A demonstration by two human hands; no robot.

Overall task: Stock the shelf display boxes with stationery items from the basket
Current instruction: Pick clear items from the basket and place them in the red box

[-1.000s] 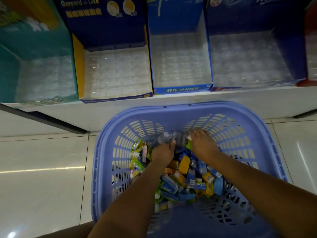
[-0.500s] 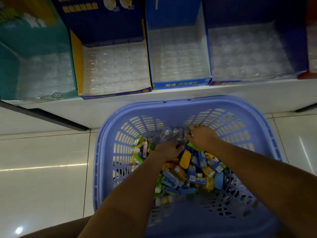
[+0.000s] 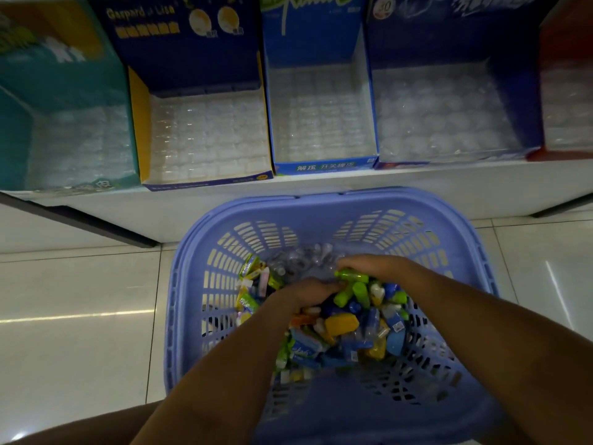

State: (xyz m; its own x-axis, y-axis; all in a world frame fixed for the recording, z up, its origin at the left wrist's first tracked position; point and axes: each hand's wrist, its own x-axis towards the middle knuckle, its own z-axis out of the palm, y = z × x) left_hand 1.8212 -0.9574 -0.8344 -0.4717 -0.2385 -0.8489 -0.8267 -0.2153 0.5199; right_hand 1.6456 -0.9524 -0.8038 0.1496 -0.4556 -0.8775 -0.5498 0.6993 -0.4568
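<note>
A lavender plastic basket (image 3: 321, 202) stands on the floor below the shelf, holding a heap of small colourful stationery items (image 3: 341, 327) and a crumpled clear plastic tray (image 3: 298, 258) at its far side. My left hand (image 3: 305, 295) is dug into the middle of the heap, knuckles up and fingertips hidden among the items. To its right, my right hand (image 3: 377, 268) curls its fingers over several green items (image 3: 351, 277). On the shelf above stand the display boxes, lined with clear trays: teal (image 3: 67, 142), navy and yellow (image 3: 205, 139), blue (image 3: 321, 123) and dark blue (image 3: 449, 117).
A red box (image 3: 568, 107) is cut off at the right edge of the shelf. The white shelf front (image 3: 417, 184) overhangs the basket's far rim. Glossy pale floor tiles (image 3: 80, 316) lie left and right of the basket. A knee shows at the bottom left.
Both hands have drawn back from the clear plastic tray toward the heap. The right hand now covers green items; the left has sunk into the pile. The camera tilted slightly.
</note>
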